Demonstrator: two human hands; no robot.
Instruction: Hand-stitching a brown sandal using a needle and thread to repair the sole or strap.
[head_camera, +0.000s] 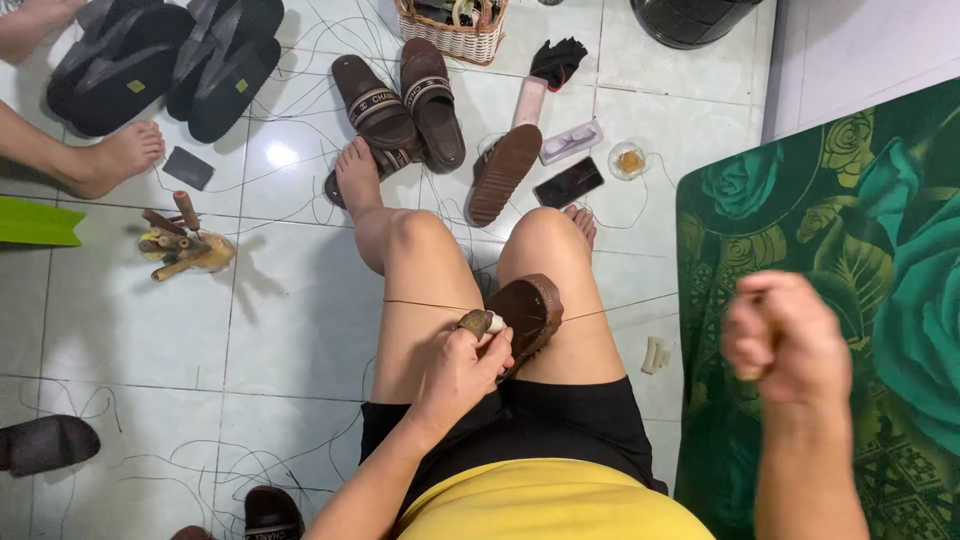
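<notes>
The left hand (462, 368) is closed around a wooden-handled tool (478, 322), pressing it to the edge of a brown sandal sole (532, 312) that rests between the person's bare thighs; a taut thread (420, 304) runs across the sole and both legs. The right hand (782, 340) is raised off to the side, fisted tight — whether it pinches the thread's end cannot be told; beyond the knees, on the tiled floor (290, 300), lie brown sandals (400, 100), a loose sole (503, 172) and a phone (568, 182).

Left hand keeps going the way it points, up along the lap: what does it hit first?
The left hand already rests against the brown leather sandal sole held between the knees, gripping a small wooden-handled tool. So the sole comes first; beyond it, probably the right knee, though depth is unclear.
</notes>
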